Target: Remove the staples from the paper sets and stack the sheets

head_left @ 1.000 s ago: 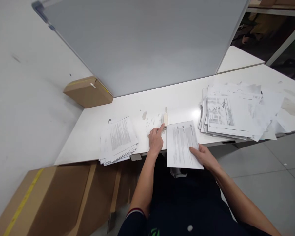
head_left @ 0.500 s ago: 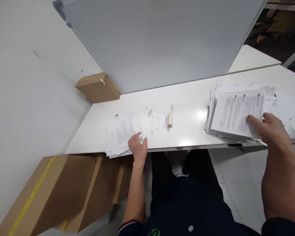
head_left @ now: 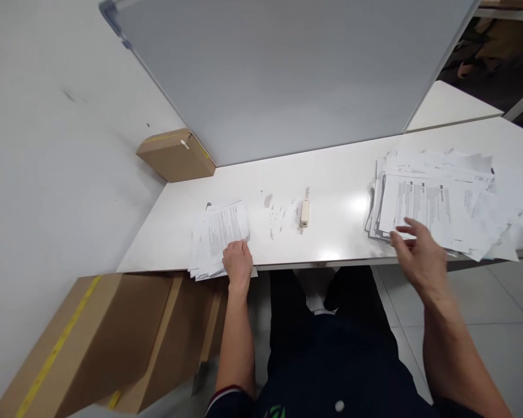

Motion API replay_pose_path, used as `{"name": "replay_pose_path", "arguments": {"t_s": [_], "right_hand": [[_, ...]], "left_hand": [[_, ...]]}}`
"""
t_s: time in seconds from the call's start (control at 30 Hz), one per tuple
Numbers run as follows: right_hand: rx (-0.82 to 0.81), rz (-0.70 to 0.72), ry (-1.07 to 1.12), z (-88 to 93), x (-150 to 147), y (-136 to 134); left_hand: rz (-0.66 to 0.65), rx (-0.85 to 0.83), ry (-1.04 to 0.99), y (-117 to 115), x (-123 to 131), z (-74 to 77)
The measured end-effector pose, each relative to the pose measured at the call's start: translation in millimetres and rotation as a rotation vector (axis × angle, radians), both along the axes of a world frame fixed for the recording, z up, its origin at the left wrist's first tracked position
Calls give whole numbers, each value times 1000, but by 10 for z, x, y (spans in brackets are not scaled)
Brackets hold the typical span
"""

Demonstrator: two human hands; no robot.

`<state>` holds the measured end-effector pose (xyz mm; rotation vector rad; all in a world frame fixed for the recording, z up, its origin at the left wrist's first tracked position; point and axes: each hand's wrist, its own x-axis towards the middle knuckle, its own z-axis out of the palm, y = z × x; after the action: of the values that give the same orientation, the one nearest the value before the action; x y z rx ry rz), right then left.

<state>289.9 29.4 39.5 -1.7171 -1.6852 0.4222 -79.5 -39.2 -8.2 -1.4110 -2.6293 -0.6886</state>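
At the left of the white table [head_left: 331, 168] lies a small stack of printed papers [head_left: 222, 227]. My left hand [head_left: 238, 262] is on its right front corner, with fingers curled closed on the papers' edge. A larger, uneven pile of printed papers [head_left: 414, 200] spreads over the right side. Over the front edge of that pile is my right hand [head_left: 421, 258], thumb and fingers apart, holding nothing that I can see. Between the two piles sits a small beige block-shaped object [head_left: 305, 213], apart from both hands.
A cardboard box [head_left: 176, 155] stands in the back left corner. Large cardboard boxes [head_left: 91, 331] with yellow tape are below the table at left. A grey-white board [head_left: 287, 75] rises along the back edge. Grey marks dot the tabletop near the beige object.
My right hand has moved left and come off the sheets at right; its pile now looks more spread out. My left hand's fingers have curled in at the left stack's corner.
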Motion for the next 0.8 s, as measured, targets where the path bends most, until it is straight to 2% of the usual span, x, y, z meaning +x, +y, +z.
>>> {"name": "replay_pose_path", "arguments": {"t_s": [0.13,0.23,0.3,0.4,0.5,0.6,0.7,0.8], "right_hand": [[-52,224,81,-139,-376,-117],[-163,401,205,-189,-668,-233],[-289,515,325,-214,-856,-295],[-571,630,608,-275,-1119,-323],[-875,620,922,-364,-1338,-275],[-1026,577,1104,-435,-1479,-209],[-1053,610,1173,-458,-1532,-188],[-1055,621,1212,-453,-1531,-208]], "left_hand": [[0,266,-214,-16,-57,78],[7,454,-383,-66,73,175],[-11,522,-472,-117,229,245],[-79,548,-598,-210,503,320],[-195,529,-717,-303,744,313],[-261,490,-866,-375,878,205],[-145,543,-1056,-410,893,76],[26,763,-1305,-416,850,61]]}}
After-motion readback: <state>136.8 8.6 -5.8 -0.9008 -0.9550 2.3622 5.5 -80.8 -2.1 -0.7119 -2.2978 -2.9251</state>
